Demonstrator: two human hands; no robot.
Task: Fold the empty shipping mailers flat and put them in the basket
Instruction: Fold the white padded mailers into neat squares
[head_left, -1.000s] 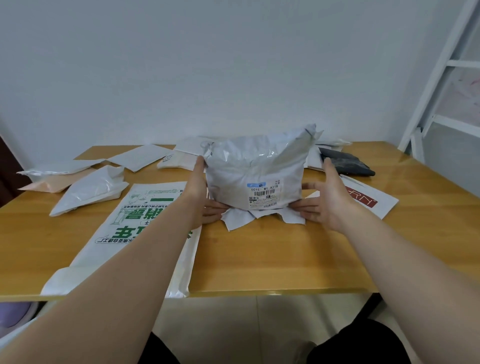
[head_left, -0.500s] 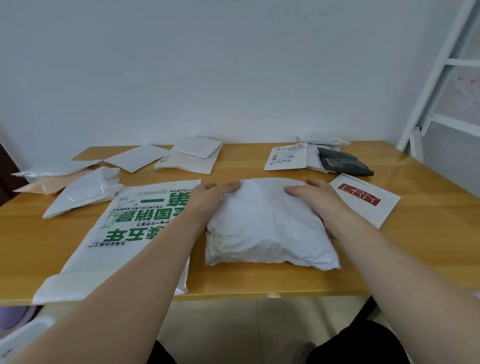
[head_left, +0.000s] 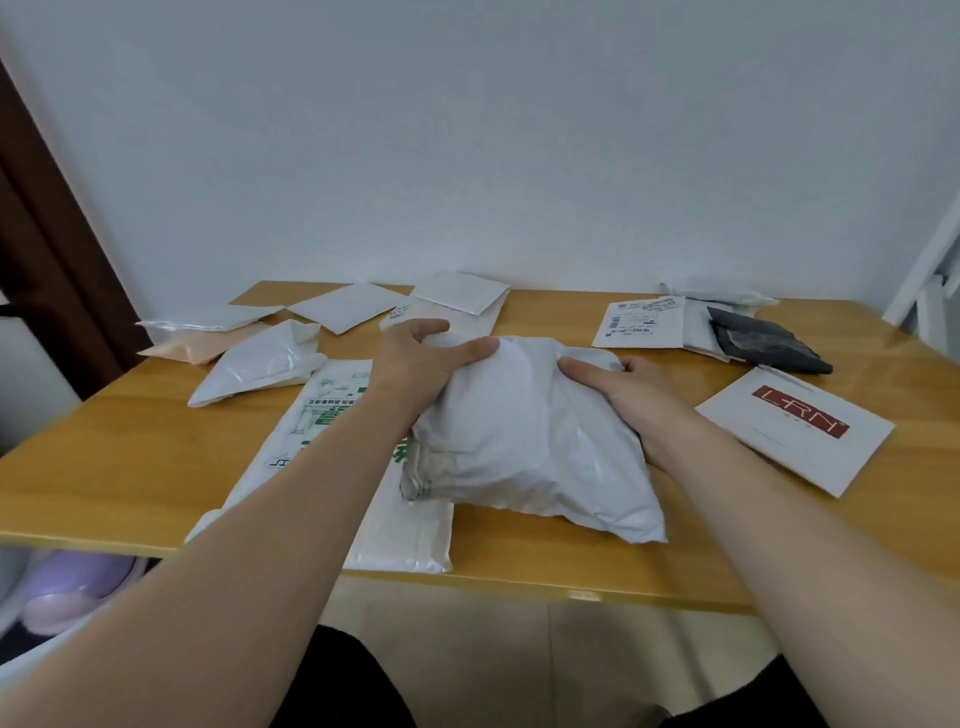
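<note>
white card mailer (head_left: 795, 457), to my right: "LRN" in pale letters on a dark red block; fine line below it I can't read | large flat mailer (head_left: 311, 431): green print, upside down to me, mostly covered, unreadable | shipping label (head_left: 641, 322) at the back right: barcodes, print too small

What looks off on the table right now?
The white mailer in the middle bulges like a pillow instead of lying flat, and sits skewed, partly over the green-printed bag. Nothing looks spilled or torn.
</note>
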